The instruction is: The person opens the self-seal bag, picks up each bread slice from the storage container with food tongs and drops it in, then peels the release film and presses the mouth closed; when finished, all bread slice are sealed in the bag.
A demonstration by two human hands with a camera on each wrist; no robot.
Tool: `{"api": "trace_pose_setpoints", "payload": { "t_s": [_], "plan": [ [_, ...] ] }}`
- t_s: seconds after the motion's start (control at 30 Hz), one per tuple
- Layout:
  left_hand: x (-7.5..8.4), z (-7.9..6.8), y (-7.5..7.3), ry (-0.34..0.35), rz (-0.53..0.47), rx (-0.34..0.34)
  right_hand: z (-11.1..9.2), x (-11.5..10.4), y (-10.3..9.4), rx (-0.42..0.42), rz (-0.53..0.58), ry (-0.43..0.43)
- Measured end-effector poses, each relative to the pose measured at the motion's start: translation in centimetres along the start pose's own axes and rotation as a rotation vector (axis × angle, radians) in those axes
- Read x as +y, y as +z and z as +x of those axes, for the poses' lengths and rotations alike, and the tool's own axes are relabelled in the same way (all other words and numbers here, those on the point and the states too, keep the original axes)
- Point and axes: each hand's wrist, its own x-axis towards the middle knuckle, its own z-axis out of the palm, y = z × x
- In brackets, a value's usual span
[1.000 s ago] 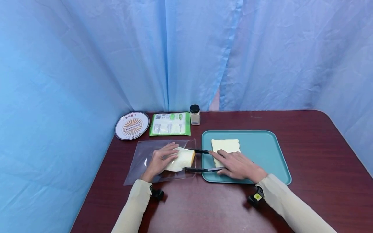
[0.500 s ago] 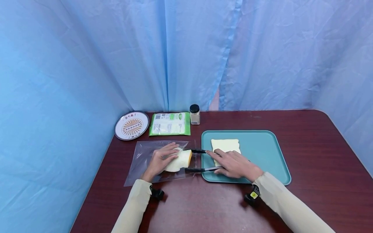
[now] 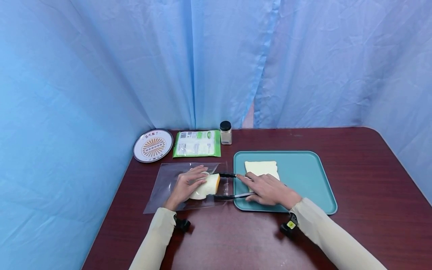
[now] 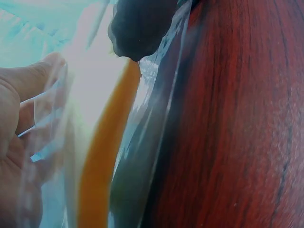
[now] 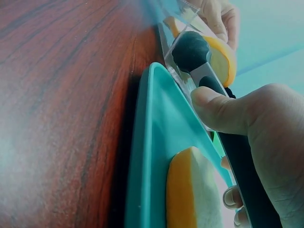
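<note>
In the head view my left hand (image 3: 186, 184) holds a bread slice (image 3: 206, 187) in a clear plastic bag (image 3: 165, 187) lying on the table. The left wrist view shows its thumb and fingers behind the film, beside the slice's brown crust (image 4: 102, 161). My right hand (image 3: 268, 189) grips black-ended tongs (image 3: 244, 194), thumb pressed along one arm in the right wrist view. The tong arms are spread, their tips (image 5: 191, 50) inside the bag's mouth at either side of the slice. Beneath the right hand, another bread slice (image 3: 261, 167) lies on a teal tray (image 3: 302, 180), partly covered.
Behind the bag lie a green-and-white packet (image 3: 197, 143) and, at the left edge, a patterned plate (image 3: 153, 146). A black-capped jar (image 3: 225, 133) stands beside the packet. Blue curtains (image 3: 216, 63) border the dark red table (image 3: 364, 168).
My right hand and the tongs have shifted a little to the left. The bagged slice's crust edge has moved left too, deeper into the bag. My left hand stays in place.
</note>
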Motion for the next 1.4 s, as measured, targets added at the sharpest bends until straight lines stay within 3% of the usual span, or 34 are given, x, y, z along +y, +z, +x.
{"api": "trace_pose_setpoints", "payload": {
  "t_s": [0.13, 0.4, 0.7, 0.9, 1.23, 1.4],
  "plan": [
    [0.5, 0.1, 0.1, 0.002, 0.017, 0.006, 0.1, -0.1, 0.0, -0.005, 0.002, 0.003],
    [3.3, 0.5, -0.4, 0.025, 0.002, 0.008, 0.4, -0.2, 0.1, -0.007, -0.002, -0.011],
    [0.3, 0.1, 0.2, 0.059, 0.013, 0.014, 0.9, -0.4, 0.2, -0.007, -0.018, -0.006],
    [-0.2, 0.1, 0.2, 0.089, 0.024, 0.016, 1.3, -0.4, 0.2, -0.019, -0.005, 0.001],
    [-0.2, 0.1, 0.2, 0.055, 0.024, -0.014, 1.8, -0.6, 0.1, -0.059, 0.001, 0.032],
    [-0.4, 0.1, 0.2, 0.087, 0.04, 0.007, 1.9, -0.7, 0.2, -0.073, 0.017, 0.054]
  ]
}}
